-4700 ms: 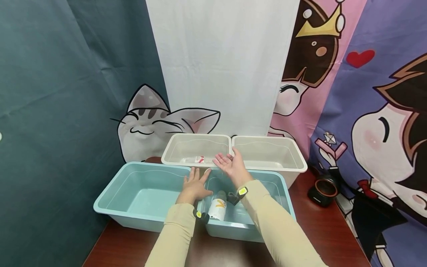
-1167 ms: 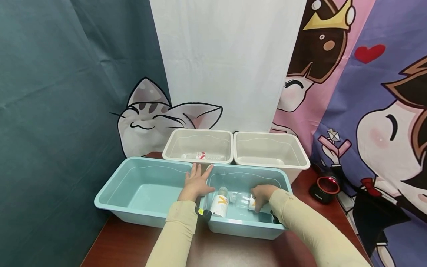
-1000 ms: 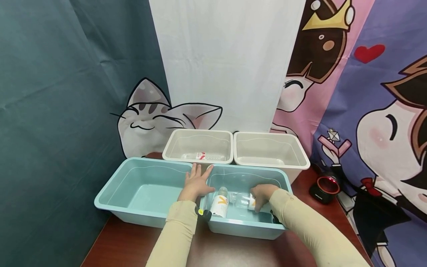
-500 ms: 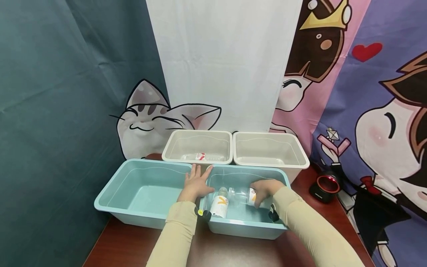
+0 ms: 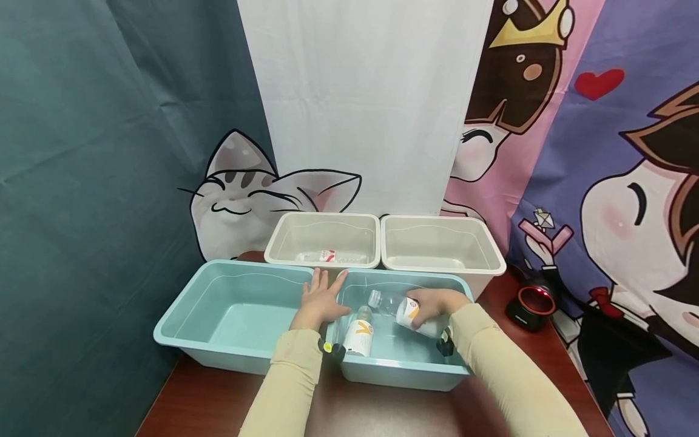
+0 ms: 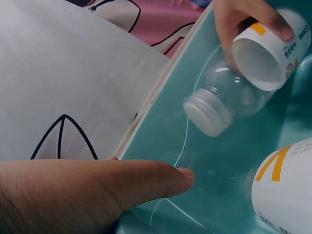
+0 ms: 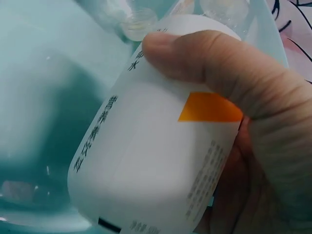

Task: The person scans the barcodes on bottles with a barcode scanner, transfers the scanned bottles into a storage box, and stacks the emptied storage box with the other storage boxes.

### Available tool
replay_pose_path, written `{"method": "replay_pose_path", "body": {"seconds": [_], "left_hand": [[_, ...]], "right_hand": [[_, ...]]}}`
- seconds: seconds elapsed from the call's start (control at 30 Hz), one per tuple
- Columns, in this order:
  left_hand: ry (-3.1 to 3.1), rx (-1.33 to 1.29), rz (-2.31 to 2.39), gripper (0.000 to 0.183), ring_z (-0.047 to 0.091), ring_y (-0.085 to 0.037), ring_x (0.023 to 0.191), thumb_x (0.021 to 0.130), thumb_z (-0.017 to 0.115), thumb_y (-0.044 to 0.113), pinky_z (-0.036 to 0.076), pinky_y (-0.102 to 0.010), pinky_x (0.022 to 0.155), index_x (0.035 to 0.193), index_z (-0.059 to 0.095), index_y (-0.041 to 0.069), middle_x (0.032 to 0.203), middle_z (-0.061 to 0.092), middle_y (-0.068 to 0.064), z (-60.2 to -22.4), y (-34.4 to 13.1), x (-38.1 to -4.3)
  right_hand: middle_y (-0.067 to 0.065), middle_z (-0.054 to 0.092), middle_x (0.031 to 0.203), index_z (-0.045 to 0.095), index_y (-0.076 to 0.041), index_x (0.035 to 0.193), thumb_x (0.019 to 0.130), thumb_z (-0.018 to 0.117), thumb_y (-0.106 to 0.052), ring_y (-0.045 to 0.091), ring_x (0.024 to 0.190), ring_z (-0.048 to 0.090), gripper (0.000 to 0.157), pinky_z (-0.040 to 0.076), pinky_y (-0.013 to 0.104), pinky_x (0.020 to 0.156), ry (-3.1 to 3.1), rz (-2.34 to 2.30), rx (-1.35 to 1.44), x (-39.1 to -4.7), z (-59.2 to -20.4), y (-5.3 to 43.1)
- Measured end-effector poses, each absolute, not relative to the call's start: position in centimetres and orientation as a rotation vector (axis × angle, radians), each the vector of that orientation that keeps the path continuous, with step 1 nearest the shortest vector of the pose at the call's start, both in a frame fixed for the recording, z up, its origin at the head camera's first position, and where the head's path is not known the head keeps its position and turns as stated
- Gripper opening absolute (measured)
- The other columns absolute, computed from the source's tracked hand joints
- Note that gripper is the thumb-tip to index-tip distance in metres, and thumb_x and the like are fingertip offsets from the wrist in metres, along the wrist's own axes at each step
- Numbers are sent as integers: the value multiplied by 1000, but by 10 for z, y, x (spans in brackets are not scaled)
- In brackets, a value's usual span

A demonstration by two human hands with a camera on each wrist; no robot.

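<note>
My right hand (image 5: 434,305) grips a clear plastic bottle (image 5: 406,311) with a white and orange label, inside the right blue bin (image 5: 401,365). The bottle is tilted, its neck raised and pointing left. In the right wrist view, the thumb (image 7: 185,56) lies across the bottle's label (image 7: 141,131). A second bottle (image 5: 358,337) with a similar label lies at the left of that bin. My left hand (image 5: 319,304) rests with spread fingers at the adjoining rims of the two blue bins. Its thumb (image 6: 165,180) is extended in the left wrist view, apart from both bottles.
The left blue bin (image 5: 235,328) stands beside the right one. Behind them are two off-white bins; the left off-white bin (image 5: 327,221) holds a clear bottle (image 5: 327,256) with a red and white label. A black device (image 5: 530,309) sits on the brown table (image 5: 349,406) at the right.
The right hand came down into the right blue bin and took hold of the bottle. In the last half second that bottle's neck has lifted and swung up-left. The left hand has stayed put.
</note>
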State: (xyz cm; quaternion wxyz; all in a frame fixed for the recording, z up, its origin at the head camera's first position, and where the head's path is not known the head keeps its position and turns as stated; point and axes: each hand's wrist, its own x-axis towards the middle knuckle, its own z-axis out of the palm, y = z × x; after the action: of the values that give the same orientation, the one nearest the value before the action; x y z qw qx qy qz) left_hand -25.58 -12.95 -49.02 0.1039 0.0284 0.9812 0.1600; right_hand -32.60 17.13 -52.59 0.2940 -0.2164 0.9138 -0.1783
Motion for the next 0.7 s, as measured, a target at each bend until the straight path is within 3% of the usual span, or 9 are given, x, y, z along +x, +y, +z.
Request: {"method": "replay_pose_path", "body": {"seconds": [0.33, 0.53, 0.7], "left_hand": [[2893, 82, 463, 95, -11, -35, 155, 87, 73, 49, 5, -61, 123, 163, 17, 34, 168, 6, -20, -488, -129, -255], [2891, 80, 442, 95, -11, -35, 155, 88, 72, 51, 5, -60, 123, 163, 16, 35, 169, 5, -19, -488, -130, -255], [2888, 82, 451, 95, -12, -35, 155, 88, 72, 50, 4, -61, 123, 163, 16, 35, 169, 6, -19, -488, -129, -255]], "right_hand": [[0, 63, 105, 55, -12, 133, 76, 82, -35, 18, 94, 59, 67, 53, 37, 81, 2365, -790, -696, -328, -513, 176], [3, 65, 101, 56, -9, 125, 82, 81, -33, 20, 90, 63, 55, 54, 36, 77, 2302, -984, -746, -329, -510, 181], [5, 67, 104, 55, -10, 128, 86, 78, -32, 22, 92, 65, 52, 56, 37, 78, 2254, -1098, -763, -330, -512, 185]]}}
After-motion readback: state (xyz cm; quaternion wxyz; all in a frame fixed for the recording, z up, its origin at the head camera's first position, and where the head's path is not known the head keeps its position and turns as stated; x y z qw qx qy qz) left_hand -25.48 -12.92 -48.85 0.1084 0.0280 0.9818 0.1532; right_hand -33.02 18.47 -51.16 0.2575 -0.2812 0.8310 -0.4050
